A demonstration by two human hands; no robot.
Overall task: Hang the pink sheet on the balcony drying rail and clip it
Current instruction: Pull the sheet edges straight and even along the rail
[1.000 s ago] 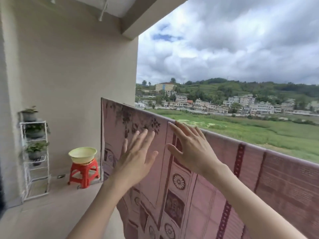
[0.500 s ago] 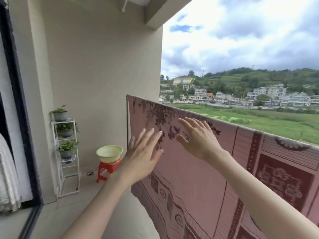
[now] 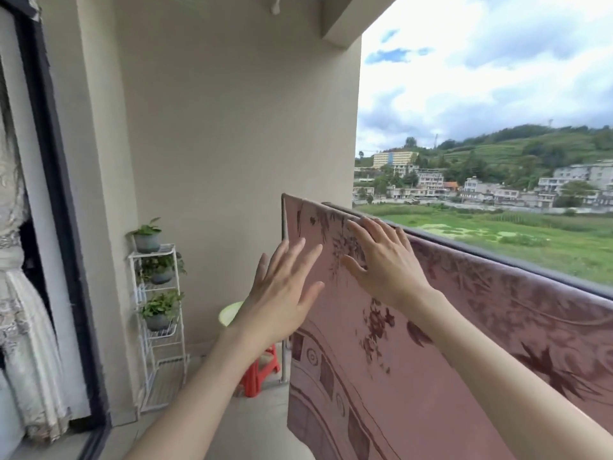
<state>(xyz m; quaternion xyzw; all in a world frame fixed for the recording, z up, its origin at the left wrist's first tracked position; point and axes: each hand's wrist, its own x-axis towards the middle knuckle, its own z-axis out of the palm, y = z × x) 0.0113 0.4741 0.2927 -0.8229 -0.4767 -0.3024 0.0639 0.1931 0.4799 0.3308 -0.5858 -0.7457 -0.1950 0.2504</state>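
The pink sheet (image 3: 464,343), patterned with dark red flowers and borders, hangs draped over the balcony rail (image 3: 517,260) and falls toward the floor. Its left edge ends near the side wall. My right hand (image 3: 381,263) lies flat on the sheet just below the rail top, fingers spread. My left hand (image 3: 282,293) is open with fingers apart, at the sheet's left edge, partly in front of it. No clips are in view.
A white wire plant stand (image 3: 159,320) with three potted plants stands against the side wall. A red stool (image 3: 258,370) carrying a yellow-green basin (image 3: 230,313) sits behind my left arm. A dark door frame (image 3: 63,227) and a lace curtain (image 3: 20,327) are at left.
The view has swung left and both hands have slid leftward along the sheet toward its end. My left hand now covers most of the basin and stool.
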